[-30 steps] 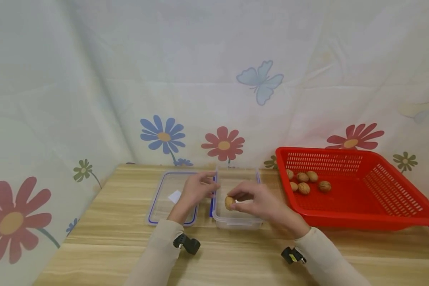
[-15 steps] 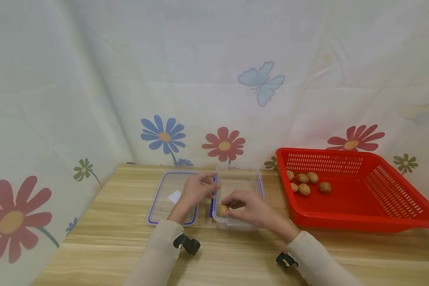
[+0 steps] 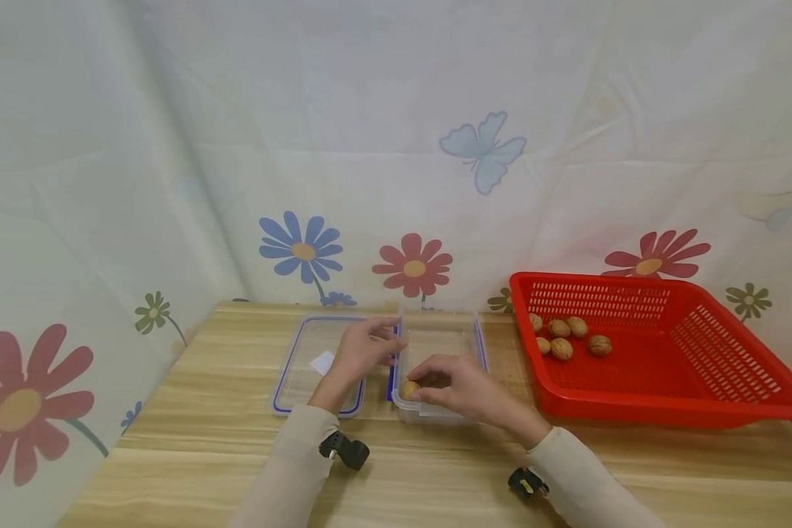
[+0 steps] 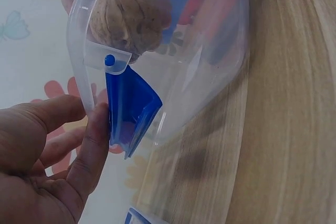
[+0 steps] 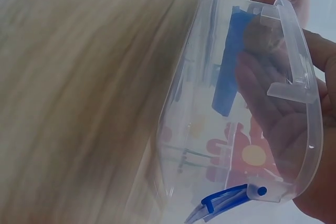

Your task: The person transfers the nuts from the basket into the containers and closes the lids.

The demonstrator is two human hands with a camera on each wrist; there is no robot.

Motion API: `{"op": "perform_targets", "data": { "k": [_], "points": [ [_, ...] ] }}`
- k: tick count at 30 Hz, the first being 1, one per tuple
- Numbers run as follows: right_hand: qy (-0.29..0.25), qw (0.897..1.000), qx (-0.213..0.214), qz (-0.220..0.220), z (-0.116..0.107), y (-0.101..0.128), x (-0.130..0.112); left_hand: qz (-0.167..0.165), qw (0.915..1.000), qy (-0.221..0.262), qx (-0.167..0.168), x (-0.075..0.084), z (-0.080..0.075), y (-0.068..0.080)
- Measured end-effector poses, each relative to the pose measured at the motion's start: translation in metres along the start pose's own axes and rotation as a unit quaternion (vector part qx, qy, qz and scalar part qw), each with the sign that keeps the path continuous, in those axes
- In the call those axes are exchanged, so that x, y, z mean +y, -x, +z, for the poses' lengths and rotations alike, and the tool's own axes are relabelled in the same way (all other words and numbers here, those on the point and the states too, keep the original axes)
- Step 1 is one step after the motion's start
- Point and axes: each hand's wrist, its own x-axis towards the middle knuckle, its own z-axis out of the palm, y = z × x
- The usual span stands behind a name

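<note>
A clear plastic food container (image 3: 438,416) with blue latches stands on the table, its top uncovered. Inside its near left corner my right hand (image 3: 458,386) pinches a walnut (image 3: 410,389) between thumb and fingers. Through the clear wall the same walnut (image 4: 126,19) appears low inside the rim in the left wrist view. My left hand (image 3: 366,349) grips the container's left rim, its fingers beside a hanging blue latch (image 4: 128,106). In the right wrist view, the right hand (image 5: 275,103) reaches down behind the clear wall.
The container's lid (image 3: 295,357), edged in blue, lies flat to the left with a white paper piece on it. At the right stands a red plastic basket (image 3: 673,405) with several walnuts (image 3: 561,349) at its left end. A flowered cloth (image 3: 343,132) hangs behind.
My right hand has moved left and down with the walnut, from above the container into its near left corner. The left hand has stayed at the rim.
</note>
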Motion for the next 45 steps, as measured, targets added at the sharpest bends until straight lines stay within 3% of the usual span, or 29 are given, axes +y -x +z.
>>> {"op": "perform_targets", "data": {
  "k": [29, 37, 45],
  "points": [
    [-0.003, 0.998, -0.041, 0.038, -0.002, -0.006, -0.004, 0.001, 1.0, 0.005, 0.006, 0.0, -0.003, 0.001],
    [-0.013, 0.999, -0.021, 0.036, -0.01, -0.002, -0.01, 0.007, 0.9998, 0.018, 0.005, -0.002, -0.002, 0.001],
    [0.017, 0.999, 0.031, 0.016, -0.039, 0.009, -0.026, 0.001, 0.9996, 0.026, 0.005, -0.002, 0.001, -0.001]
  ]
}}
